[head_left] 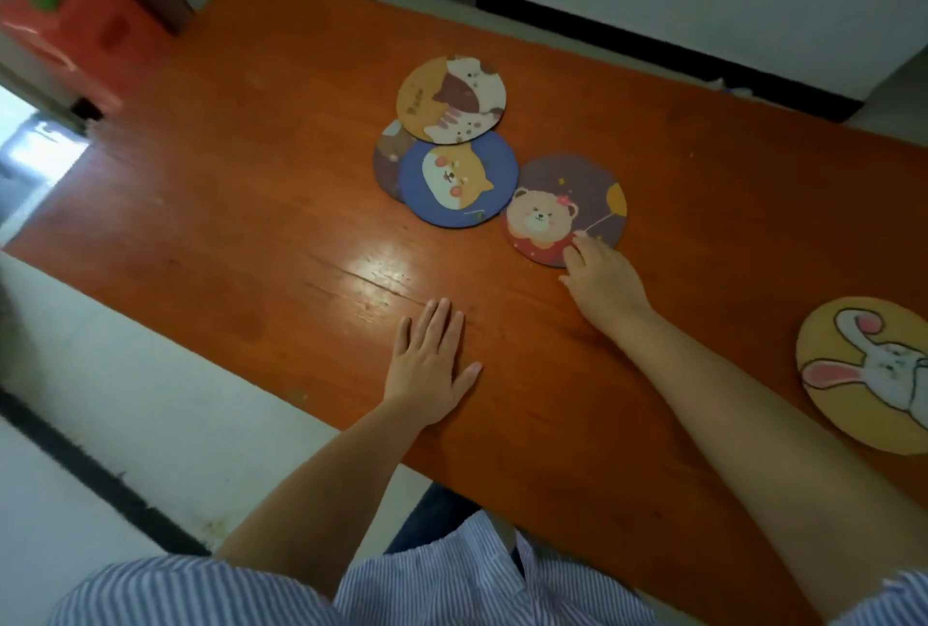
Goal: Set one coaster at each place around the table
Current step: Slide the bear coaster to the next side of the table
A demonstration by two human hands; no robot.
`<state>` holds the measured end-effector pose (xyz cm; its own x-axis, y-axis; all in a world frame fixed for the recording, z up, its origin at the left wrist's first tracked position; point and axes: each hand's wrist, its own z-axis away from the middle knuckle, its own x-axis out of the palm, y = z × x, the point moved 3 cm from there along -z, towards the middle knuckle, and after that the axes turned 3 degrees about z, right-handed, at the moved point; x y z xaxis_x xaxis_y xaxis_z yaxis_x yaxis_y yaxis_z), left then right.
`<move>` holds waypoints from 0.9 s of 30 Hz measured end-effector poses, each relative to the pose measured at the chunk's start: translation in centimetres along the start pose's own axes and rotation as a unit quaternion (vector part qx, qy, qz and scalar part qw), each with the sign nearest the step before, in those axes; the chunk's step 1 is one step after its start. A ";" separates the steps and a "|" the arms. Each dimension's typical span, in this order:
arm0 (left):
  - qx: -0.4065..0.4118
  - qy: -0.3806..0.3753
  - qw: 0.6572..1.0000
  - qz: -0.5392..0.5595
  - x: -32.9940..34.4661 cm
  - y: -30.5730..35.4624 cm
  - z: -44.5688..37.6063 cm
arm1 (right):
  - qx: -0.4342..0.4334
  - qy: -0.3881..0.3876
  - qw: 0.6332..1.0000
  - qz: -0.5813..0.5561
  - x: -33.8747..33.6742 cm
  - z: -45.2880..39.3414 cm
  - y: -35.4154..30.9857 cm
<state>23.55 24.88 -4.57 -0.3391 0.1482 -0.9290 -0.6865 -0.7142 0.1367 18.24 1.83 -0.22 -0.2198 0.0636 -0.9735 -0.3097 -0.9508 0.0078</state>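
Observation:
Round cartoon coasters lie on the orange wooden table (251, 233). An orange cat coaster (451, 99) overlaps a blue dog coaster (458, 178), and both cover most of a brown coaster (387, 158). To their right lies a purple bear coaster (565, 203). My right hand (602, 281) rests its fingertips on the bear coaster's near edge. My left hand (432, 364) lies flat on the table with fingers spread, holding nothing. A yellow rabbit coaster (863, 374) sits alone near the table's front edge at far right.
A red plastic object (70, 27) stands beyond the table's far left corner. A white wall with a dark baseboard (602, 27) runs behind the table. Light floor lies to the left of the table's near edge.

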 end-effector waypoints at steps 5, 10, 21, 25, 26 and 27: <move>0.024 0.015 1.000 0.006 0.3 -0.3 -0.2 | -0.020 -0.034 0.997 0.066 -0.9 -2.2 -0.4; 0.038 0.029 0.999 0.024 0.0 -0.3 -0.1 | 0.020 -0.020 0.996 0.080 -1.3 -2.6 -1.7; 0.004 0.068 0.994 0.084 -1.8 0.1 0.1 | 0.064 -0.010 0.992 -0.110 2.9 11.0 -2.4; -0.030 0.040 0.993 0.111 -3.0 2.3 0.4 | 0.039 0.023 0.990 -0.133 3.5 15.6 -3.4; -0.033 0.016 0.993 0.111 -3.0 3.1 0.8 | 0.019 0.043 0.991 -0.127 3.6 16.7 -3.7; -0.036 -0.010 0.993 0.110 -3.0 3.9 1.1 | 0.000 0.063 0.991 -0.117 3.6 17.7 -3.9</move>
<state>21.13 22.43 -0.87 -0.4885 -0.0044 -0.8726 -0.5471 -0.7775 0.3102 2.24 11.16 0.26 -0.0247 0.2433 -0.9696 -0.3389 -0.9145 -0.2208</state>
